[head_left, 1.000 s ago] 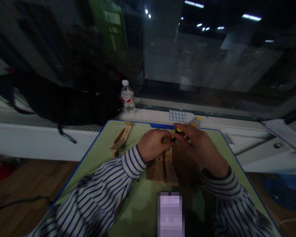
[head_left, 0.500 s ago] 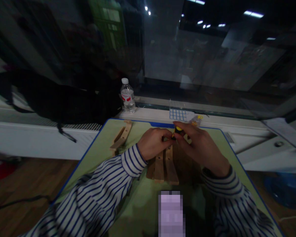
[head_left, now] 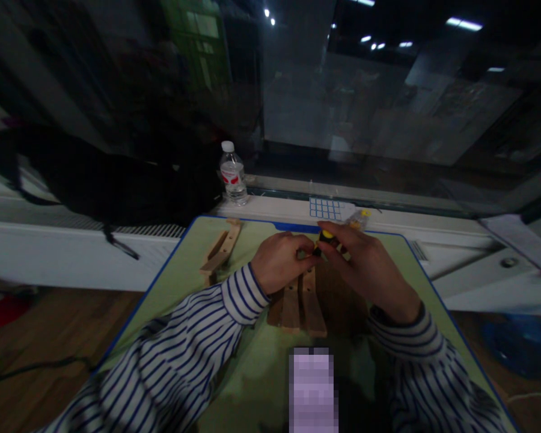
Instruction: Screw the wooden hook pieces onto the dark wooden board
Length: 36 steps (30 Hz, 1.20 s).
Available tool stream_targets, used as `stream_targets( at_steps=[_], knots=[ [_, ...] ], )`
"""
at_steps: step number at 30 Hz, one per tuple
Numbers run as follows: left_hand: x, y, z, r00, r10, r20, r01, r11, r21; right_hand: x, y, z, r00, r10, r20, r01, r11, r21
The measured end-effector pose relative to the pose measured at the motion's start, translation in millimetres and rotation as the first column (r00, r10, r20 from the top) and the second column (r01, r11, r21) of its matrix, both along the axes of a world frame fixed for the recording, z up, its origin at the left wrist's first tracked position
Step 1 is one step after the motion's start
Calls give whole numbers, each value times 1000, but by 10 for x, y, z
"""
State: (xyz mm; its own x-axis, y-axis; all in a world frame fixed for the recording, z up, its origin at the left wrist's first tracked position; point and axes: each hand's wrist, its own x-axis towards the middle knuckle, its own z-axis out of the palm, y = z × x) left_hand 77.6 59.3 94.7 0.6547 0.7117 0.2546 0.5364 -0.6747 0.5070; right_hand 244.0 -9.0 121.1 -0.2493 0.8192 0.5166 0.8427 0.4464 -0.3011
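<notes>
Above a green surface [head_left: 175,261], a small tool [head_left: 327,235] slants, its long axis running down toward the left hand [head_left: 280,261]. The right hand [head_left: 369,264] has its grip clamped on the upper end; whether the left's, bunched at the lower end, holds it cannot be told. Pale wooden strips [head_left: 314,313] lie beneath on a brown board [head_left: 342,294]; a wooden part [head_left: 224,251] sits left, a bottle [head_left: 233,180] beyond. Fingers partly hide the tool's yellow-and-black body.

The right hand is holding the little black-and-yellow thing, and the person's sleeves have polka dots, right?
Not quite: the sleeves have stripes, not polka dots, as the head view shows. The right hand is indeed holding the black-and-yellow thing.
</notes>
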Motion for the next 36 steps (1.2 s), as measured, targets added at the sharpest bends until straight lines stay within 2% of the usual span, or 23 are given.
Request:
stream_targets(
  at_steps=[11,21,29,36],
  knots=[
    [14,-8,8,1000,-1,5,1,1000,-29,4,-9,5,999,-3,33,2,1000,6],
    [8,6,-3,999,-38,22,38,999,2,-10,-7,-1,1000,-7,19,7,1000,-22],
    [9,-2,-4,1000,6,-6,-5,999,50,-9,-4,-12,1000,-9,26,9,1000,-16],
    [14,-11,-2,1000,4,-7,-4,1000,6,-6,4,-20,999,-17,37,18,1000,-4]
  ],
)
